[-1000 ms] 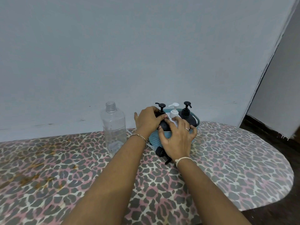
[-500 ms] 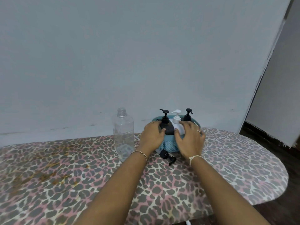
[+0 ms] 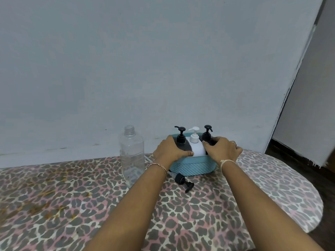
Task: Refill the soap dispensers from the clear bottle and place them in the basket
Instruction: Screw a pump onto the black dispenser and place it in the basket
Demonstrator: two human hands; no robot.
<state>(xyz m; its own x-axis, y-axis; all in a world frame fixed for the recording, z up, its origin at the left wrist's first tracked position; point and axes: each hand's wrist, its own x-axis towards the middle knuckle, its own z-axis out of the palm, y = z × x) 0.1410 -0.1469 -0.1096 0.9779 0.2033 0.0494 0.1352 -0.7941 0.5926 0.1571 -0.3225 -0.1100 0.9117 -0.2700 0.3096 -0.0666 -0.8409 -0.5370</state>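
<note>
Both hands clasp the teal plastic basket (image 3: 194, 166), a round tub with a woven-pattern wall, just right of the frame's centre. The left hand (image 3: 169, 151) curls over the basket's left rim, with its thumb lying along the near rim against the white pump dispenser (image 3: 196, 148). The right hand (image 3: 223, 149) curls over the right rim, its fingertips touching the right black pump dispenser (image 3: 207, 135). A second black pump dispenser (image 3: 181, 140) stands at the left. All three stand upright in a row inside the basket, the white one between the black ones.

The clear plastic bottle (image 3: 132, 154), uncapped and upright, stands left of the basket, just beside the left wrist. A loose black pump head (image 3: 183, 180) lies on its side just below the basket in the frame. Everything rests on the leopard-print surface (image 3: 208, 218) across the lower frame, and a pale grey wall (image 3: 145, 60) fills the upper part.
</note>
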